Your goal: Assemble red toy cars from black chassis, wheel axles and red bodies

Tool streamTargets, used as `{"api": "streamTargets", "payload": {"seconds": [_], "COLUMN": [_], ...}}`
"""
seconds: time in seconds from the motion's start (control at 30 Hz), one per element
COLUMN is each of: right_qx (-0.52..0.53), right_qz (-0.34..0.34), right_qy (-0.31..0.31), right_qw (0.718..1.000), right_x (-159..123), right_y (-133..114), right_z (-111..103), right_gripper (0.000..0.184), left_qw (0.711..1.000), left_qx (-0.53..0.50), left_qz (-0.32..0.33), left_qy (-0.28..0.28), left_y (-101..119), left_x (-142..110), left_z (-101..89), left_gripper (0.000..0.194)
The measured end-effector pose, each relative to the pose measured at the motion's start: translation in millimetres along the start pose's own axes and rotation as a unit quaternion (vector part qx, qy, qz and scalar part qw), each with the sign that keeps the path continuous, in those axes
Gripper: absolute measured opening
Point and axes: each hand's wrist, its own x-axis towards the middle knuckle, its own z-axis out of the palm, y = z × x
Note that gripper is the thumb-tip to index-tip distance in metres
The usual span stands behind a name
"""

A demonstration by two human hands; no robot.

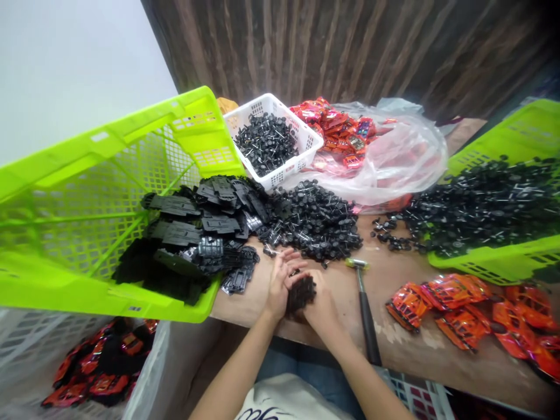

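Both my hands meet at the near edge of the wooden table (394,344). My left hand (280,279) and my right hand (318,303) are closed together around a small black plastic chassis piece (301,293) held between them. Just beyond the fingers lies a heap of black wheels on metal axles (315,221). To the left, black chassis plates (192,233) spill out of a tipped lime-green crate (87,192).
A hammer (365,306) with a black handle lies right of my hands. A white basket (301,137) of wheel axles sits behind, beside a clear bag (394,157) of red packets. Another green crate (503,256) holds wheels at right; red packets (464,315) lie below it.
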Motion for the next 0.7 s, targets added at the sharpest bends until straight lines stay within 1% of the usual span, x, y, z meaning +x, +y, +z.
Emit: {"api": "streamTargets", "payload": {"seconds": [0.03,0.07,0.1,0.17,0.2,0.27,0.3,0.37,0.43,0.47,0.5,0.57,0.63,0.7], "right_qx": [0.016,0.037,0.061,0.102,0.112,0.109,0.102,0.094,0.104,0.109,0.108,0.067,-0.030,-0.130], "right_qz": [0.002,0.001,-0.005,-0.010,0.000,0.046,0.074,0.119,0.127,0.114,0.088,0.002,-0.090,-0.149], "right_qy": [0.012,0.021,0.025,0.019,0.013,0.010,0.015,0.033,0.037,0.031,0.020,-0.020,-0.069,-0.116], "right_qw": [1.000,0.999,0.998,0.995,0.994,0.993,0.992,0.988,0.986,0.987,0.990,0.998,0.993,0.973], "right_x": [2,4,5,6,5,5,5,8,14,18,23,30,35,37], "right_y": [-3,-6,-9,-15,-17,-20,-21,-22,-23,-23,-23,-21,-17,-10], "right_z": [3,5,5,5,4,4,4,7,9,10,10,11,11,11], "right_gripper": [0.021,0.023,0.025,0.027,0.026,0.020,0.016,0.011,0.013,0.016,0.020,0.031,0.036,0.032], "left_qw": [0.999,0.997,0.992,0.979,0.972,0.965,0.964,0.970,0.975,0.975,0.974,0.973,0.969,0.965], "left_qx": [0.025,0.055,0.086,0.144,0.164,0.181,0.178,0.166,0.171,0.177,0.178,0.142,0.084,0.064], "left_qz": [0.018,0.038,0.055,0.068,0.068,0.076,0.088,0.108,0.096,0.079,0.061,0.030,0.024,0.023], "left_qy": [0.013,0.039,0.070,0.130,0.152,0.176,0.176,0.142,0.107,0.108,0.125,0.181,0.230,0.255], "left_y": [-3,-6,-9,-10,-10,-9,-8,-6,-3,0,5,18,35,52], "left_x": [0,0,1,2,1,-4,-9,-19,-28,-32,-33,-33,-29,-25], "left_z": [1.2,2.6,4.3,8.5,10.9,15.2,16.7,17.5,13.9,10.2,5.4,-6.6,-19.2,-29.6], "left_gripper": [0.042,0.040,0.038,0.034,0.032,0.031,0.034,0.043,0.048,0.048,0.048,0.043,0.041,0.043]}}
